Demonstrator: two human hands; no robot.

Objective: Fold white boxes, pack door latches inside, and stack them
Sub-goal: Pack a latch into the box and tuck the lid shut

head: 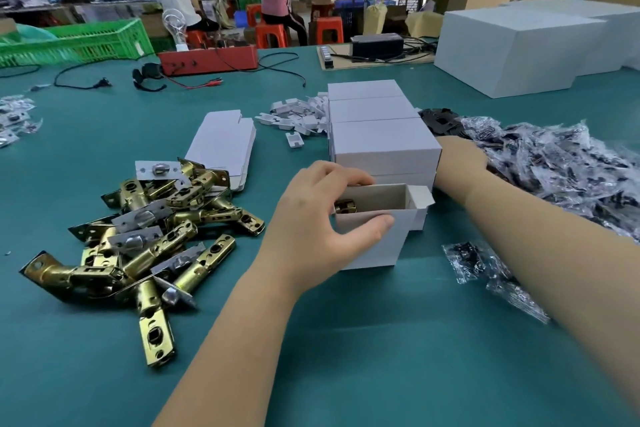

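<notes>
My left hand (322, 215) grips an upright white box (377, 239) by its open top, thumb on the near wall and fingers over the far one. A brass latch (345, 207) shows inside the box. My right hand (460, 159) reaches to the right, past the stack of closed white boxes (377, 139), onto a heap of clear plastic bags holding dark parts (554, 163); its fingers are hidden. A pile of brass door latches (149, 236) lies at the left, and a stack of flat unfolded boxes (225, 146) lies behind it.
Small white plastic pieces (298, 116) are scattered left of the box stack. Loose bags (485, 267) lie near my right forearm. Large white cartons (519, 48), a red box with cables (207, 61) and a green crate (86, 42) stand at the far side. Two people sit beyond.
</notes>
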